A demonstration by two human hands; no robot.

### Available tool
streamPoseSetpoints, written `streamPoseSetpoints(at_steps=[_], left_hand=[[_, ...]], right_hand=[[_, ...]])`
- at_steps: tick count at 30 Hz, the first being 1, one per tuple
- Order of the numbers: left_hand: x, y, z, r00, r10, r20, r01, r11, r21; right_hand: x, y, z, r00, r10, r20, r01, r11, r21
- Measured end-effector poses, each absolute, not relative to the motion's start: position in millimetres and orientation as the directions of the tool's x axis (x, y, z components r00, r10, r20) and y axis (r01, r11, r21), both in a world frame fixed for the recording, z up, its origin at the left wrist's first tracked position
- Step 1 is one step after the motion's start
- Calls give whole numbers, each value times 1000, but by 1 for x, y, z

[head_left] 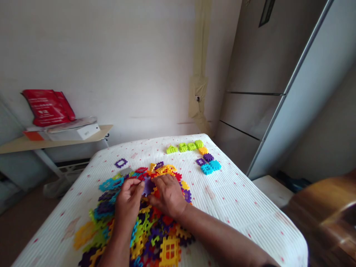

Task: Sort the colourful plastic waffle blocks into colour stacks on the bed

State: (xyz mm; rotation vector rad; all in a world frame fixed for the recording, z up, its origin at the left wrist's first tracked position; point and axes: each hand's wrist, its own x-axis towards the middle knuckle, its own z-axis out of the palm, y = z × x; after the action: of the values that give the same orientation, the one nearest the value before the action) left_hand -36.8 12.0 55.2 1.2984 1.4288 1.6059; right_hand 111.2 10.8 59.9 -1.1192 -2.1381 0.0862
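A heap of coloured plastic interlocking tiles (155, 237) lies on a white quilted table cover (236, 200). Both hands meet over the heap's middle. My left hand (128, 202) and my right hand (167, 193) pinch a purple tile (147, 185) between their fingertips. A joined row of lime green, orange, purple and cyan tiles (194, 150) lies farther back on the right. One purple frame tile (121, 162) sits alone at the back left.
A low shelf (55, 141) at the left carries a red bag (48, 107) and a white box (87, 130). A grey fridge (278, 92) stands at the right. A brown wooden piece (325, 215) is close at the lower right.
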Motion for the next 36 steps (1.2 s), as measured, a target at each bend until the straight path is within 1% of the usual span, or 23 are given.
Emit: streamPoseSetpoints(at_steps=[2, 4, 6, 8, 10, 12, 14, 17, 20, 22, 27, 36], left_hand=[[-37, 12, 55, -343, 913, 221, 79, -206, 975], [-37, 12, 56, -346, 920, 185, -15, -202, 979], [-36, 12, 57, -347, 922, 169, -74, -207, 976], [-35, 13, 58, -351, 921, 168, -83, -209, 974], [-35, 13, 58, -355, 920, 168, -77, -207, 975], [-34, 13, 58, -355, 919, 172, -66, -208, 976], [-35, 14, 58, -355, 919, 172, -51, -202, 978], [-36, 14, 56, -349, 921, 171, -33, -194, 980], [-37, 14, 54, -342, 923, 176, -14, -192, 981], [-38, 15, 52, -341, 924, 170, -9, -184, 983], [-39, 16, 49, -341, 926, 159, -4, -171, 985], [-40, 15, 51, -340, 927, 158, -8, -171, 985]], right_hand=[[115, 15, 64, -372, 727, 578, 689, 633, -353], [127, 26, 71, -324, 720, 613, 698, 619, -359], [149, 43, 79, -227, 724, 652, 736, 566, -372], [182, 64, 87, -115, 727, 677, 799, 473, -372], [220, 84, 91, 38, 749, 661, 877, 293, -382], [257, 98, 91, 214, 788, 578, 914, 47, -403], [286, 106, 88, 336, 807, 486, 912, -149, -383], [311, 111, 78, 393, 846, 361, 906, -289, -310], [316, 113, 69, 409, 875, 259, 902, -343, -263], [317, 115, 65, 413, 882, 227, 900, -357, -250], [318, 118, 58, 415, 885, 212, 900, -366, -237], [313, 119, 50, 398, 888, 230, 911, -354, -210]])
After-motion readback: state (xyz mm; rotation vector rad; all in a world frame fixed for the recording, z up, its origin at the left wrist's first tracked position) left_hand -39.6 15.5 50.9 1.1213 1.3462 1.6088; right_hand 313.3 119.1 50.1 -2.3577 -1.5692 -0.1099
